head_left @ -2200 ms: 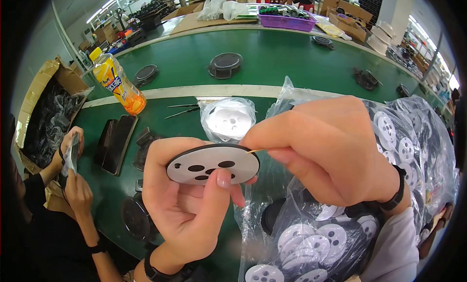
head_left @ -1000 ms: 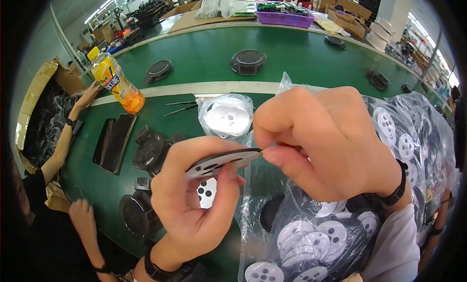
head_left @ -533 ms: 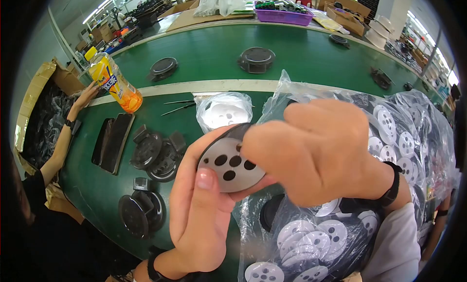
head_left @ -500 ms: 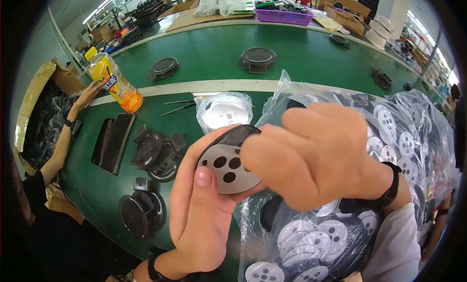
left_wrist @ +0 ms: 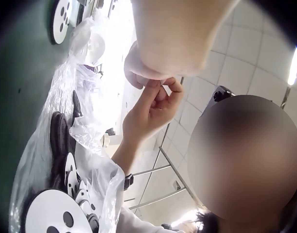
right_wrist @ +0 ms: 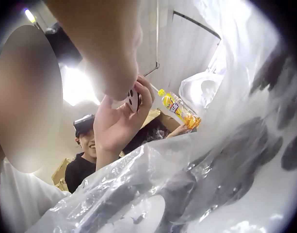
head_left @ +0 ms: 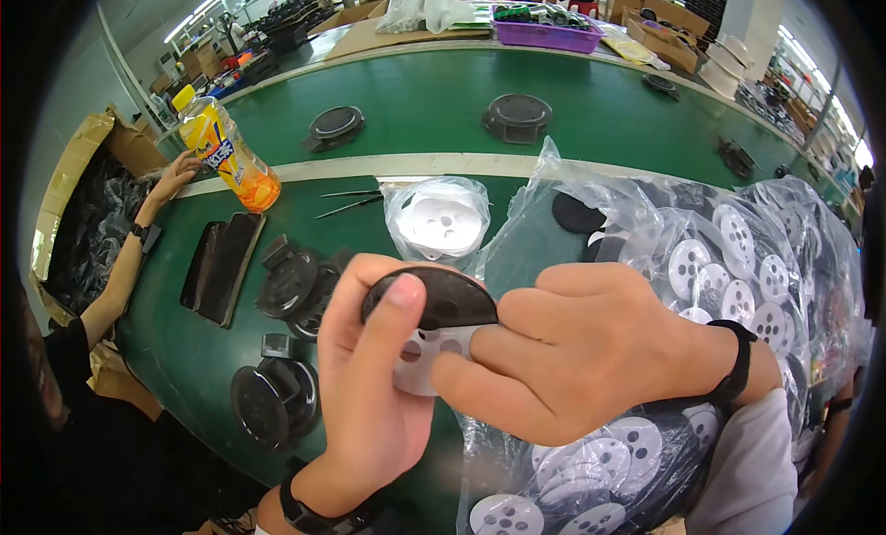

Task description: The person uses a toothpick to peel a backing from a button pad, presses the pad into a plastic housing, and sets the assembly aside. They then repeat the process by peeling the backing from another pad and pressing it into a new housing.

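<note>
— Between your hands, what is that?

— Between my two hands sits a round black disc (head_left: 434,297) with a white backing sheet (head_left: 426,358) half off its underside, the sheet punched with dark holes. It is held up in the air above the green worktop (head_left: 415,110), just in front of me.

— How are you holding it?

— My left hand (head_left: 374,396) wraps it from the left, thumb laid across the top rim and the other fingers (head_left: 355,286) curled behind, so it grips the disc. My right hand (head_left: 572,350) comes in from the right with its fingers (head_left: 475,392) pinched on the white sheet's edge, touching the disc as well.

— And around you?

— Just under my right wrist lies a big clear plastic bag (head_left: 738,258) full of more black discs with white holed liners. Behind the disc sits a smaller knotted bag (head_left: 438,221) with white pieces inside. Left of that, black moulded parts (head_left: 291,286) lie on the worktop, and beside them a flat black tray (head_left: 221,267). Two thin metal picks (head_left: 346,203) lie near the pale strip. Further left stands an orange drink bottle (head_left: 226,152), next to another person's hand (head_left: 175,170) by a cardboard box (head_left: 74,193). More black round parts (head_left: 517,118) sit well apart on the far belt.
</note>
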Available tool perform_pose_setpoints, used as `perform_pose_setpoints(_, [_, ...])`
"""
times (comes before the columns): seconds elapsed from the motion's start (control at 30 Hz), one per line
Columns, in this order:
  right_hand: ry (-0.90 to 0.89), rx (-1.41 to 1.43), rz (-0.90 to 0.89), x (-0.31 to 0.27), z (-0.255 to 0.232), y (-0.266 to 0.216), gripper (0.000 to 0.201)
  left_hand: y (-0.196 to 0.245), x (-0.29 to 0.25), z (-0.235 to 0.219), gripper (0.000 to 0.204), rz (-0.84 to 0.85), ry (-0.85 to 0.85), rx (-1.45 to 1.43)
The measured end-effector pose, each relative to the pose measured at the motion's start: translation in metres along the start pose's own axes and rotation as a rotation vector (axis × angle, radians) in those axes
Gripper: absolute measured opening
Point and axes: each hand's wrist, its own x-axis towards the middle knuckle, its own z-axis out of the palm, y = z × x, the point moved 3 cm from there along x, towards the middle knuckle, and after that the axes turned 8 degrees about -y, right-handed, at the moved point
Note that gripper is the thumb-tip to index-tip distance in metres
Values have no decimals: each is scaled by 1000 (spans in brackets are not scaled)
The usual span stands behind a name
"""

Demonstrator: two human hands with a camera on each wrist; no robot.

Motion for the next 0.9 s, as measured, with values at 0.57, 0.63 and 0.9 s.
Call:
perform_pose_setpoints(0.57, [-14,279,353,-8,43,60,12,23,18,-57,11,186,481,-249])
perform_pose_setpoints(0.63, [-40,224,428,-7,52,58,12,19,17,-56,11,156,490,-244])
perform_pose_setpoints(0.9, [-103,82,667,-4,64,62,21,7,20,-59,12,110,398,-175])
